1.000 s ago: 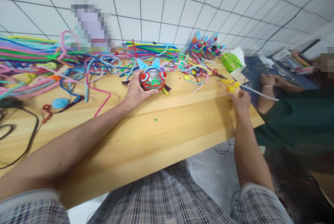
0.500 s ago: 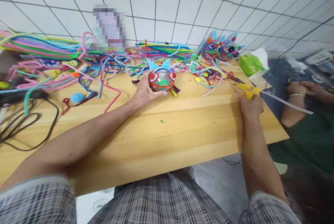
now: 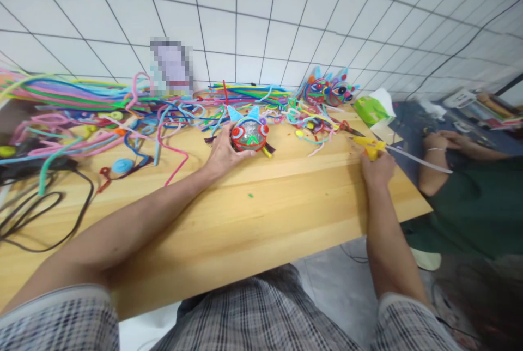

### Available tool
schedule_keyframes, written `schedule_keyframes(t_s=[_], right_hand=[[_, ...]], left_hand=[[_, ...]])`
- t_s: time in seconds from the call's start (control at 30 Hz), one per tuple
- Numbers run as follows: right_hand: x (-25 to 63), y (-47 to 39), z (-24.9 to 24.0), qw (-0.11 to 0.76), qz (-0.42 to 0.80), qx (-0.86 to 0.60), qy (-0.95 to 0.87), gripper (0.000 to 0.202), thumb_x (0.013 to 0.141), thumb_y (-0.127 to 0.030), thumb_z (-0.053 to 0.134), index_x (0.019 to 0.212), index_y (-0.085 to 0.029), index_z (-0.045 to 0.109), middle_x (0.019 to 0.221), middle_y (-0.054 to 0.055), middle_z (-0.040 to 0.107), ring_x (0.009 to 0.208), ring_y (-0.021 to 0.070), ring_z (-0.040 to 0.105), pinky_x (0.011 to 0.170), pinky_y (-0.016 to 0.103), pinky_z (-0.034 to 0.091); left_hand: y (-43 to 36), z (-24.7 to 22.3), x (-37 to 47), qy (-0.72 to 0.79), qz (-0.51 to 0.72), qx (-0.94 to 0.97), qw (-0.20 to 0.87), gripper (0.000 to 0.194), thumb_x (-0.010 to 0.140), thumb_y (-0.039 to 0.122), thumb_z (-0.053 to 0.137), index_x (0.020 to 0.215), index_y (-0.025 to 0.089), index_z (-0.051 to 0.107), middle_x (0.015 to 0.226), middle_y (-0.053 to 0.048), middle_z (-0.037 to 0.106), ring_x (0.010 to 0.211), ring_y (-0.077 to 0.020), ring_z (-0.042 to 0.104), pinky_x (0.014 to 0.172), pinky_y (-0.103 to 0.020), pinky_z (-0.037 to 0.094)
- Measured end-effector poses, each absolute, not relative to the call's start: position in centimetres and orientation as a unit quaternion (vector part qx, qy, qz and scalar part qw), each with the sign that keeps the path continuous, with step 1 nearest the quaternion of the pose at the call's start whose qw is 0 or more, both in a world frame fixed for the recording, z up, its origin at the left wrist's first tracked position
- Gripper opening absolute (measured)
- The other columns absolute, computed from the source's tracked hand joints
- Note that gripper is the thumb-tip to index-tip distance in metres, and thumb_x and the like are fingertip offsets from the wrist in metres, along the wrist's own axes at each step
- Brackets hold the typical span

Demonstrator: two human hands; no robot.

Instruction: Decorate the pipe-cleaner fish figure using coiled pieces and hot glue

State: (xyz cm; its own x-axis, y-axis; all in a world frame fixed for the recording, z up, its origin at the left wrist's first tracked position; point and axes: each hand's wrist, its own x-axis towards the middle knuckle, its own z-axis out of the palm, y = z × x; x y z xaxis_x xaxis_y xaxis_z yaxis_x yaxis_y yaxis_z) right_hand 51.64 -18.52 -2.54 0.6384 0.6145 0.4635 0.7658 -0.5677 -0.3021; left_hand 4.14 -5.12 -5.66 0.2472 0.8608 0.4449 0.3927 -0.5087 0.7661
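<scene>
My left hand (image 3: 224, 150) is closed round the left side of a round silver figure (image 3: 248, 132) that rests on the wooden table (image 3: 261, 220). The figure has blue pointed ears, red-ringed eyes, a green nose shape and red pipe cleaner round it. Toward the table's right end, my right hand (image 3: 378, 168) grips a yellow glue gun (image 3: 370, 146) by its handle. A long pale glue stick (image 3: 420, 159) juts out of the gun's back end, and its nozzle points left.
Bundled pipe cleaners (image 3: 81, 92) and loose pieces line the wall side. Two finished-looking figures (image 3: 327, 89) stand at the back right beside a green packet (image 3: 370, 108). A black cable (image 3: 77, 215) coils at left. Another person's hands (image 3: 441, 141) are at far right.
The camera view has shifted, so the whole scene sits slightly lower and the right side further left. Both hands keep their holds on the figure and the glue gun.
</scene>
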Motion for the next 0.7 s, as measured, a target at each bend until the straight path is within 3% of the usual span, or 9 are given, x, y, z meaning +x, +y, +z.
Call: schedule_keyframes(t_s=[0.13, 0.23, 0.3, 0.4, 0.53, 0.6, 0.7], right_hand=[[50.6, -20.0, -1.7, 0.260, -0.172, -0.884, -0.347, 0.027, 0.079, -0.030, 0.070, 0.101, -0.015, 0.073, 0.102, 0.027, 0.068, 0.105, 0.0418, 0.058, 0.096, 0.059, 0.045], [47.8, -20.7, -1.6, 0.272, -0.135, -0.864, -0.402, 0.016, 0.080, -0.035, 0.068, 0.089, -0.021, 0.071, 0.094, 0.018, 0.072, 0.096, 0.0369, 0.064, 0.096, 0.057, 0.051], [44.5, -20.2, -2.0, 0.303, -0.064, -0.808, -0.501, 0.023, 0.084, -0.040, 0.067, 0.097, -0.021, 0.071, 0.100, 0.014, 0.075, 0.094, 0.0324, 0.068, 0.095, 0.054, 0.055], [38.1, -17.7, -2.9, 0.347, 0.061, -0.685, -0.638, 0.040, 0.088, -0.047, 0.070, 0.120, -0.023, 0.070, 0.119, 0.015, 0.076, 0.108, 0.0330, 0.070, 0.102, 0.057, 0.056], [31.0, -12.7, -4.0, 0.364, 0.196, -0.594, -0.690, 0.070, 0.081, -0.045, 0.081, 0.143, -0.022, 0.057, 0.143, 0.019, 0.068, 0.128, 0.0348, 0.067, 0.113, 0.059, 0.054], [29.1, -10.8, -4.5, 0.369, 0.226, -0.586, -0.685, 0.071, 0.081, -0.045, 0.081, 0.144, -0.022, 0.056, 0.143, 0.019, 0.068, 0.129, 0.0347, 0.067, 0.113, 0.059, 0.054], [28.1, -9.7, -5.0, 0.371, 0.232, -0.576, -0.691, 0.057, 0.084, -0.044, 0.079, 0.134, -0.024, 0.062, 0.134, 0.015, 0.073, 0.124, 0.0343, 0.068, 0.109, 0.058, 0.056]], left_hand=[[-5.7, -5.5, 4.0, 0.416, 0.450, 0.752, 0.244, 0.096, 0.075, 0.057, 0.091, 0.152, 0.023, 0.045, 0.153, -0.018, 0.057, 0.143, -0.0390, 0.057, 0.123, -0.058, 0.045], [-6.0, -5.5, 3.9, 0.411, 0.450, 0.756, 0.238, 0.092, 0.078, 0.055, 0.089, 0.153, 0.023, 0.046, 0.152, -0.017, 0.058, 0.141, -0.0387, 0.058, 0.122, -0.058, 0.046], [-6.1, -5.4, 3.9, 0.407, 0.449, 0.758, 0.241, 0.091, 0.078, 0.054, 0.090, 0.152, 0.023, 0.048, 0.150, -0.017, 0.059, 0.142, -0.0384, 0.058, 0.123, -0.057, 0.047], [-6.1, -5.1, 4.0, 0.396, 0.448, 0.759, 0.257, 0.088, 0.080, 0.050, 0.090, 0.153, 0.022, 0.049, 0.150, -0.016, 0.060, 0.142, -0.0367, 0.059, 0.123, -0.055, 0.047], [-6.0, -5.2, 4.0, 0.393, 0.448, 0.761, 0.255, 0.088, 0.082, 0.047, 0.092, 0.155, 0.025, 0.048, 0.153, -0.016, 0.059, 0.144, -0.0358, 0.058, 0.122, -0.055, 0.049], [-5.9, -5.5, 3.9, 0.386, 0.450, 0.766, 0.248, 0.091, 0.081, 0.046, 0.093, 0.156, 0.026, 0.047, 0.154, -0.017, 0.059, 0.145, -0.0366, 0.058, 0.123, -0.056, 0.049], [-6.0, -5.9, 3.7, 0.371, 0.440, 0.783, 0.235, 0.093, 0.081, 0.043, 0.094, 0.158, 0.027, 0.044, 0.155, -0.017, 0.059, 0.148, -0.0377, 0.056, 0.126, -0.058, 0.046]])
